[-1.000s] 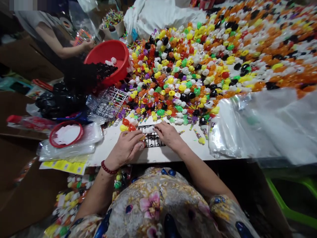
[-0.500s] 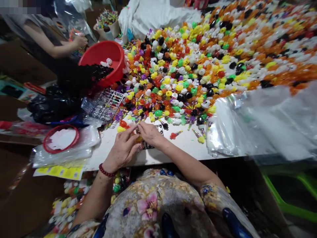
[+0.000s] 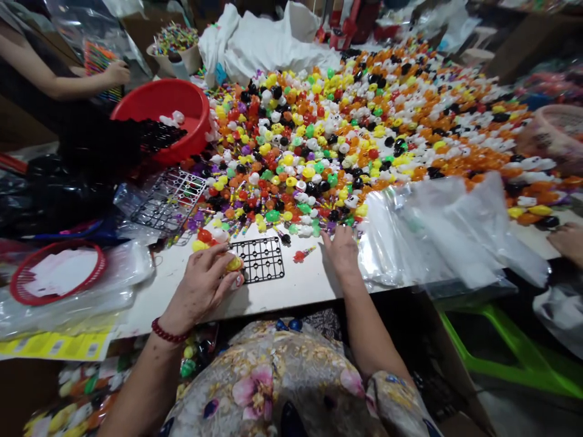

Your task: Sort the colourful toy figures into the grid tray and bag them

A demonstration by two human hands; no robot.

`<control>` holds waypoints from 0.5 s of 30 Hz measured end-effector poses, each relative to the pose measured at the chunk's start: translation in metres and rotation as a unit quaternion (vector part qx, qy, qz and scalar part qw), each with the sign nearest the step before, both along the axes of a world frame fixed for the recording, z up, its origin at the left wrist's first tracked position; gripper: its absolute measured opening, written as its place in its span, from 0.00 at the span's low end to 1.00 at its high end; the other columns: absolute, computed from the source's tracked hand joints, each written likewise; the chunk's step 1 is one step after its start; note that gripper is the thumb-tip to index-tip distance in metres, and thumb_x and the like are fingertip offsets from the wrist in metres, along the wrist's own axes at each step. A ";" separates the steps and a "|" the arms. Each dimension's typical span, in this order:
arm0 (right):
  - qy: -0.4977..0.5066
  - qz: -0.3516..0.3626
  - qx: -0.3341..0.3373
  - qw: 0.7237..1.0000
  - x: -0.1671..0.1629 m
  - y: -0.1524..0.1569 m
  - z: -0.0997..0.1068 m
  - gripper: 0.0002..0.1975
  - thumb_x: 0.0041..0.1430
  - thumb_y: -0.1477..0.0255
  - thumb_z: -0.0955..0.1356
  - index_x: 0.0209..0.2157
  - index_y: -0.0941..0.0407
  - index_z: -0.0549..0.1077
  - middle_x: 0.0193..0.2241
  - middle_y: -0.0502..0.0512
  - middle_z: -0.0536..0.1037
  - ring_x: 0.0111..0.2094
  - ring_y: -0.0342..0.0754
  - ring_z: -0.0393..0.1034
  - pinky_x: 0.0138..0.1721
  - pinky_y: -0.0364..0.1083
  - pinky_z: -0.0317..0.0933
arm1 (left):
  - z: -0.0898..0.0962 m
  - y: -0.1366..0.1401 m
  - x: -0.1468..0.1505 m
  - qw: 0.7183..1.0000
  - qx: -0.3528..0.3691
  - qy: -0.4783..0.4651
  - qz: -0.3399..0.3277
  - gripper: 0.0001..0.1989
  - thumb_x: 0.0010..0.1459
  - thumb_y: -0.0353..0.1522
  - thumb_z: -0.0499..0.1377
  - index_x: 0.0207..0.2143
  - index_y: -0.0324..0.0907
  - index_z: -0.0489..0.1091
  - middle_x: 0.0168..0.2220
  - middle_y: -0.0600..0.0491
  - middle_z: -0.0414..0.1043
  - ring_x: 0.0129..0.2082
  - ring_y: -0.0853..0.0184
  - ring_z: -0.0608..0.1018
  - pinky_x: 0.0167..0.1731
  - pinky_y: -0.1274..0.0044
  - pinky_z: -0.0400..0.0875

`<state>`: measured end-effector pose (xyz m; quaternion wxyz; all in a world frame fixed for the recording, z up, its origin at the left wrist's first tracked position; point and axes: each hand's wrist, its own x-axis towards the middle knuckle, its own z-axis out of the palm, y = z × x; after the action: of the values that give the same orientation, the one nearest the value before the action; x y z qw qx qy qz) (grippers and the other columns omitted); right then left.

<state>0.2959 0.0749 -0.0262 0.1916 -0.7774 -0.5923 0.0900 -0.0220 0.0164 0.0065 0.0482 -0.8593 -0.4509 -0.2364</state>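
My left hand [image 3: 204,282] is closed over the left end of a black plastic grid frame [image 3: 264,261] lying on the white table. A shiny yellow figure piece [image 3: 234,263] shows under its fingers, and a small white-and-red piece sits by the thumb. What lies beneath the palm is hidden. At the front edge of the pile, my right hand [image 3: 341,252] reaches down with thumb and fingers apart, close to small figure-topped sticks. Between the hands lies one stick with a red figure top [image 3: 300,255]. Red, white and yellow pieces [image 3: 204,238] rest just beyond my left hand.
A big pile of colourful plastic figures [image 3: 310,145] covers the table's back. Clear plastic bags [image 3: 410,237] lie at right, near another person's hand [image 3: 569,243]. More black grids [image 3: 168,197], a red tub [image 3: 159,100] and a red basket [image 3: 102,276] stand left. A co-worker's arm [image 3: 68,85] shows behind.
My right hand has left the grid beside my left hand and moved right to the pile's edge, uncovering the grid. My left hand stays at the grid's left end. The view has shifted right.
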 end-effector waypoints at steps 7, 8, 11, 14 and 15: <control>-0.077 0.004 -0.035 0.996 0.011 0.011 -0.009 0.13 0.65 0.68 0.65 0.37 0.62 0.78 0.40 0.68 0.73 0.38 0.56 0.71 0.39 0.50 0.63 | 0.000 0.002 0.004 1.000 0.008 -0.003 0.015 0.11 0.65 0.35 0.52 0.46 0.43 0.70 0.51 0.43 0.72 0.51 0.57 0.72 0.49 0.64 0.66; -0.070 0.005 -0.042 0.997 0.010 0.012 -0.009 0.14 0.65 0.68 0.65 0.36 0.62 0.78 0.39 0.68 0.74 0.38 0.56 0.71 0.39 0.50 0.62 | 0.001 0.001 0.004 1.000 -0.001 0.002 0.018 0.11 0.65 0.34 0.52 0.47 0.43 0.70 0.52 0.43 0.72 0.52 0.57 0.72 0.49 0.64 0.66; -0.026 0.008 -0.045 0.999 0.007 0.013 -0.007 0.14 0.65 0.69 0.63 0.36 0.61 0.78 0.37 0.67 0.76 0.38 0.56 0.71 0.39 0.50 0.62 | 0.003 0.001 0.004 0.999 -0.027 0.019 0.022 0.12 0.66 0.34 0.50 0.47 0.42 0.70 0.52 0.42 0.73 0.53 0.57 0.72 0.50 0.64 0.65; 0.057 0.005 -0.039 0.998 -0.006 0.008 -0.002 0.12 0.64 0.68 0.63 0.40 0.59 0.75 0.32 0.62 0.77 0.34 0.54 0.71 0.36 0.49 0.61 | 0.003 0.001 0.004 0.999 -0.030 0.030 0.015 0.13 0.67 0.34 0.49 0.48 0.40 0.69 0.48 0.43 0.75 0.50 0.59 0.74 0.50 0.65 0.64; 0.096 0.019 -0.037 0.995 -0.015 0.005 0.000 0.11 0.64 0.67 0.63 0.41 0.58 0.74 0.31 0.60 0.77 0.32 0.52 0.71 0.35 0.48 0.61 | 0.003 0.002 0.004 0.999 -0.028 0.030 0.013 0.13 0.67 0.34 0.49 0.47 0.39 0.69 0.48 0.43 0.75 0.50 0.59 0.74 0.50 0.65 0.64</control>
<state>0.2812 0.0803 -0.0258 0.2164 -0.7602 -0.5824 0.1898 -0.0182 0.0182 0.0093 0.0405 -0.8614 -0.4666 -0.1968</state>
